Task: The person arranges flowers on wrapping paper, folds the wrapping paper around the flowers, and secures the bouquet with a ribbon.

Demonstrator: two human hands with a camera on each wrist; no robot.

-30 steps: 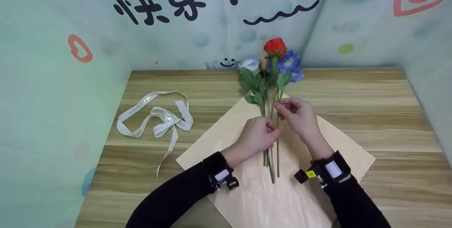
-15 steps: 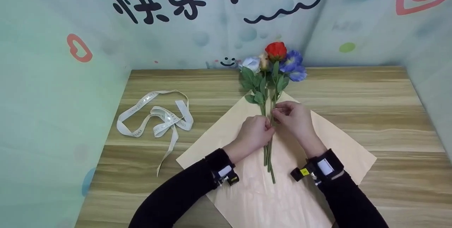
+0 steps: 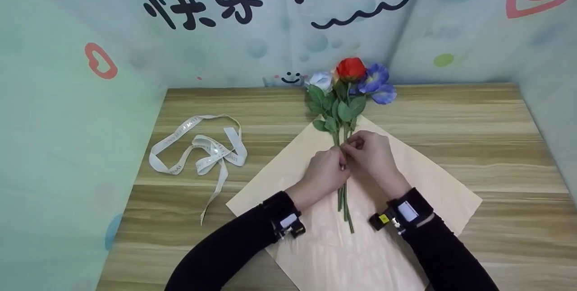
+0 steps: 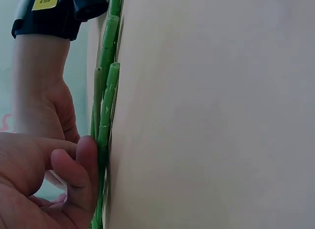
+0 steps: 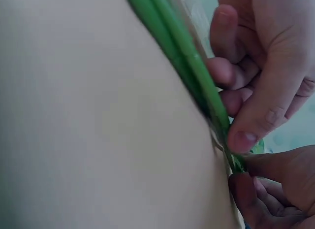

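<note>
Several long-stemmed flowers lie together over a sheet of pale peach wrapping paper (image 3: 369, 255), blooms toward the back wall. Among them are a red rose (image 3: 351, 69), a purple-blue flower (image 3: 383, 94) and a pale bluish-white rose (image 3: 321, 81); a peach bloom is mostly hidden behind the red one. My left hand (image 3: 322, 171) grips the gathered green stems (image 3: 345, 205) around their middle. Just above it, nearer the leaves, my right hand (image 3: 369, 151) pinches the red rose's stem between thumb and fingers. In the left wrist view, cut stem ends (image 4: 112, 71) run close along the paper.
On the left of the wood-grain table (image 3: 460, 124) lies a loosely tangled white printed ribbon (image 3: 212, 151). A printed backdrop cloth (image 3: 288, 43) stands behind and at both sides, with the blooms overlapping its lower edge.
My right hand has brought the red rose's stem leftward and slightly down against the other stems. The purple-blue flower has shifted a little right. My left hand keeps its grip and stays nearly in place.
</note>
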